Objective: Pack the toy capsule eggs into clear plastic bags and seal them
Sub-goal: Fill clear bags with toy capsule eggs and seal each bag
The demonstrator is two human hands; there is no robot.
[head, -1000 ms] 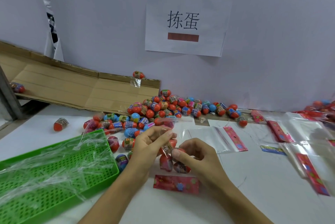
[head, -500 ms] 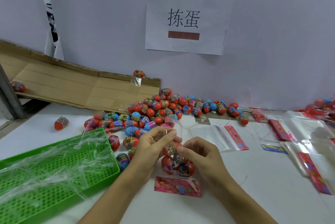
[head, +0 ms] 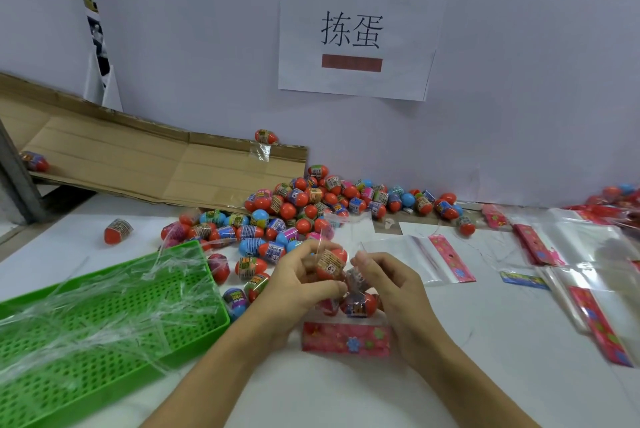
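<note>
**Packing station, capsule eggs: one bag being filled, held in both hands**

Landmark for all positions: the green perforated tray, at the near left of the white table.

- Left hand: just right of the tray's far right corner. Fingers curled, pinching the open mouth of the clear bag on its left side.
- Right hand: further right of the tray, beside the left hand. Fingers curled, pinching the bag mouth on its right side.
- Clear bag: between the two hands, mouth uppermost. Its pink printed header card lies at the bottom, on the table.
- Egg at the mouth: red with a printed band, sitting at the bag's top between the fingertips. Whether it is fully inside cannot be told.
- Eggs in the bag: red, low in the bag above the header card; number unclear.
- Loose egg pile: red and blue capsules, beyond the tray's far right corner, running along the wall.
- Single egg: beyond the tray's far edge, apart from the pile.
- Empty bags: flat, with pink headers, well right of the tray.
- Flattened cardboard: behind the tray, leaning against the wall, one egg on its top edge.
- Paper sign: on the wall, above the pile.
- Tray contents: loose strips of clear film.
</note>
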